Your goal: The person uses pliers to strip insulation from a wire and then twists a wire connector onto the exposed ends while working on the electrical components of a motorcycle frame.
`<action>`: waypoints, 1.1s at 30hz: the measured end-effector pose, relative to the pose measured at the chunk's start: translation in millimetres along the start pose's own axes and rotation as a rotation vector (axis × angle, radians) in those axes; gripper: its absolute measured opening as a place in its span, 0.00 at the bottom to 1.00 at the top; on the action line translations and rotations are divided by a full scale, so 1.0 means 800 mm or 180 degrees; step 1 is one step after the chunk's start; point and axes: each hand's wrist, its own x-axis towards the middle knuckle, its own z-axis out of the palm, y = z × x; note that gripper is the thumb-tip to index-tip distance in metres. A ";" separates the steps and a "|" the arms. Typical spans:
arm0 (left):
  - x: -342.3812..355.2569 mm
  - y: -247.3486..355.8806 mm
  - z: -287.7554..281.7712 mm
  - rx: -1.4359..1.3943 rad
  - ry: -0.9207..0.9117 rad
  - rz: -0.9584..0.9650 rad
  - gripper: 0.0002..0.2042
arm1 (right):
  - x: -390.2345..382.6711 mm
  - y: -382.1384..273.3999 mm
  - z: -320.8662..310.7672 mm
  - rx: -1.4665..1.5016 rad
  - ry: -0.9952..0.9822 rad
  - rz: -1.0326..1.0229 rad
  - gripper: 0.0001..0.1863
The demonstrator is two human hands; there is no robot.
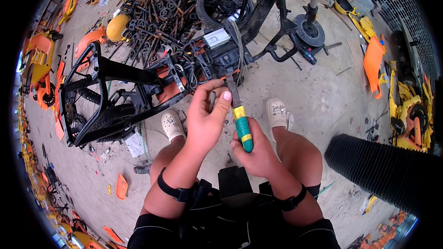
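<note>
My right hand [258, 150] grips a tool with a green and yellow handle [242, 127], its dark metal tip pointing up toward the stripped scooter frame [138, 76]. My left hand [206, 113] is held beside it, thumb and fingers pinched on a small dark part [212, 99] near the tool's tip. Both hands hover above my knees and white shoes. The black frame lies on its side on the concrete, with orange panels, tangled wires and a silver box [216, 38] in its middle.
A heap of dark metal parts [161, 7] and a wheel [224, 4] lie beyond the frame. Orange and yellow plastic body panels [374, 60] ring the floor. A black ribbed hose [378, 166] lies at the right. Small debris dots the concrete.
</note>
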 end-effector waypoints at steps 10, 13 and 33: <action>0.003 -0.014 -0.008 0.1046 -0.0510 -0.0637 0.24 | 0.022 0.017 0.002 0.0996 -0.0349 0.0173 0.32; -0.003 0.003 0.001 0.1757 -0.0539 -0.0298 0.22 | 0.027 0.016 0.000 0.1941 -0.0337 0.0319 0.26; -0.013 -0.007 -0.007 -0.0551 -0.1777 -0.1037 0.10 | -0.007 0.019 0.021 0.3237 -0.1462 0.0891 0.14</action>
